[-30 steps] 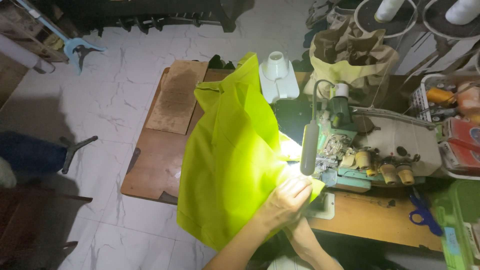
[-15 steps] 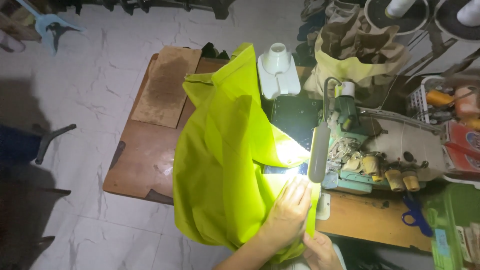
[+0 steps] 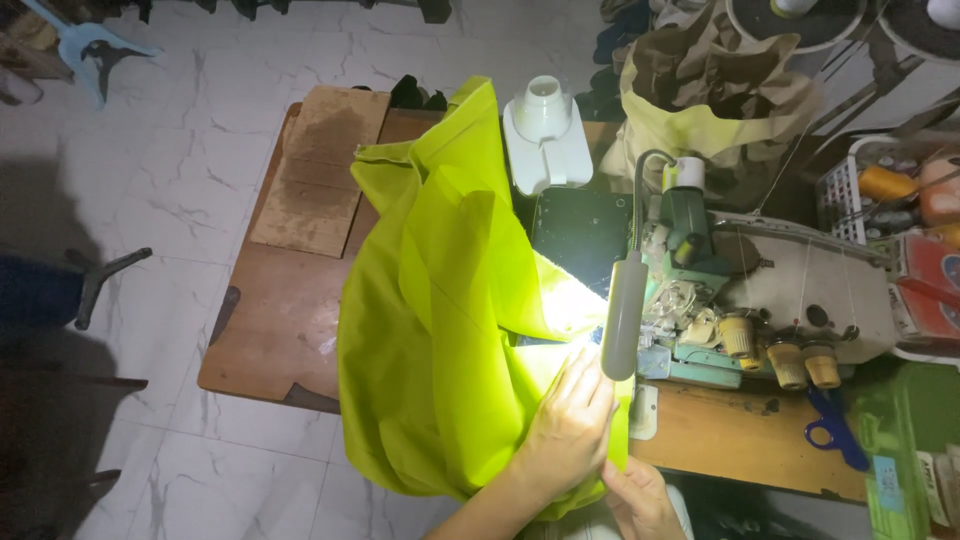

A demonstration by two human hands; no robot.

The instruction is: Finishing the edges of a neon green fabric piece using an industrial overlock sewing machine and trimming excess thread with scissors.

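Fingers [image 3: 590, 392] of our left hand [image 3: 567, 432] lie spread and flat on the yellow-green fabric [image 3: 450, 330], low in the frame and right of centre, pressing the cloth down rather than pinching it. We judge this flat hold keeps the layer smooth where it meets the machine. Our right hand [image 3: 640, 500] sits at the bottom edge just beside the left, at the fabric's near hem; its fingers are curled, but we cannot tell whether they grip the cloth or only rest against it.

Most of the fabric fills the middle of the frame, draped over the wooden bench [image 3: 290, 310] and spilling past its near edge at lower centre. One end of it runs up towards the top centre, where it lies near a white lamp base [image 3: 545, 135].

Right of centre stands the sewing machine [image 3: 790, 300], green and beige. Its slim grey work light [image 3: 622, 315] hangs over the cloth and throws a bright patch just above our left fingers, which seems to be why the hands work in that spot. Blue scissors [image 3: 835, 430] lie on the bench at lower right, well apart from both hands. A brown and yellow bag [image 3: 710, 100] sits at upper right behind the machine.
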